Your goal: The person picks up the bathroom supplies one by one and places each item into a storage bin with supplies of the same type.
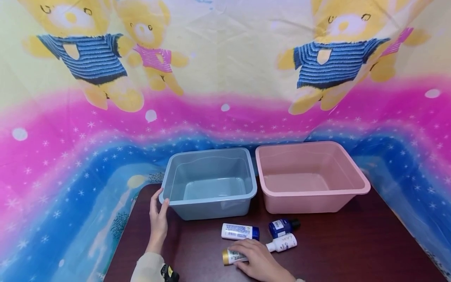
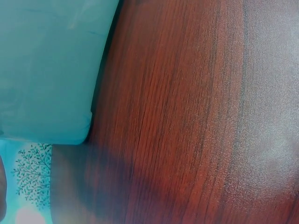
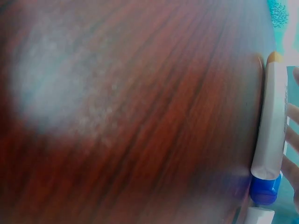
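My left hand (image 1: 159, 219) grips the front left corner of a blue-grey basin (image 1: 215, 209), thumb at the rim. The basin's side (image 2: 46, 70) fills the upper left of the left wrist view. Over a gold-capped white tube (image 1: 232, 257) is my right hand (image 1: 258, 260), its fingers spread across the tube and partly hiding it. In the right wrist view the tube (image 3: 271, 121) lies on the table, with fingers (image 3: 292, 133) beside it. Close by lie a white tube with a blue cap (image 1: 239, 231), a dark blue bottle (image 1: 280, 227) and a small white bottle (image 1: 284, 243).
A pink basin (image 1: 310, 201) stands right of the blue-grey one. Both stand at the back of the dark wooden table (image 1: 334, 250), before a printed cloth (image 1: 225, 70) with teddy bears.
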`<action>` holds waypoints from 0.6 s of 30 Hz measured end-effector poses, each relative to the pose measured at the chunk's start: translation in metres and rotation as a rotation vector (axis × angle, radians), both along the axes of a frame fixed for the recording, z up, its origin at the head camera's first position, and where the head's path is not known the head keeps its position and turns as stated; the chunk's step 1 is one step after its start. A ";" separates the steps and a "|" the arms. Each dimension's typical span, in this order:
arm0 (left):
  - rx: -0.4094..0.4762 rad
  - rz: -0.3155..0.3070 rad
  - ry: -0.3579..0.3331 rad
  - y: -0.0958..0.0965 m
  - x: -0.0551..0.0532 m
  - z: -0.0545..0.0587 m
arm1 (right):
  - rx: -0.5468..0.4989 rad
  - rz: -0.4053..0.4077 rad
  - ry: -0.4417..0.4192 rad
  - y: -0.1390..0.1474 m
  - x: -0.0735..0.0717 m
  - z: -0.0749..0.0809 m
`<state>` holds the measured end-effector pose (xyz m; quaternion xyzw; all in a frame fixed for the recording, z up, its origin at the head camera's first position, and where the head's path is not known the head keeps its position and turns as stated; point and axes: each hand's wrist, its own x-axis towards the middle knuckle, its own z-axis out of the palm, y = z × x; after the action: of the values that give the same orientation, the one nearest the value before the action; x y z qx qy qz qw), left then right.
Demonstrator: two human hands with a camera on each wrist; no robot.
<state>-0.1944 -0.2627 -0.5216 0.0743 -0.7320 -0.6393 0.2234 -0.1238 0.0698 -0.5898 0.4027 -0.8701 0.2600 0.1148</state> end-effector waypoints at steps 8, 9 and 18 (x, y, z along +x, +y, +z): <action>0.003 0.003 0.007 -0.002 -0.003 -0.004 | 0.036 -0.007 -0.070 -0.002 -0.001 0.000; 0.003 0.004 0.003 -0.003 -0.003 -0.004 | 0.045 -0.007 -0.081 -0.001 0.000 0.000; 0.016 0.002 -0.007 -0.004 -0.003 -0.005 | 0.077 0.019 -0.096 0.000 -0.001 -0.005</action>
<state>-0.1971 -0.2663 -0.5270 0.0790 -0.7277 -0.6446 0.2208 -0.1245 0.0700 -0.5949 0.4021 -0.8802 0.2463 0.0545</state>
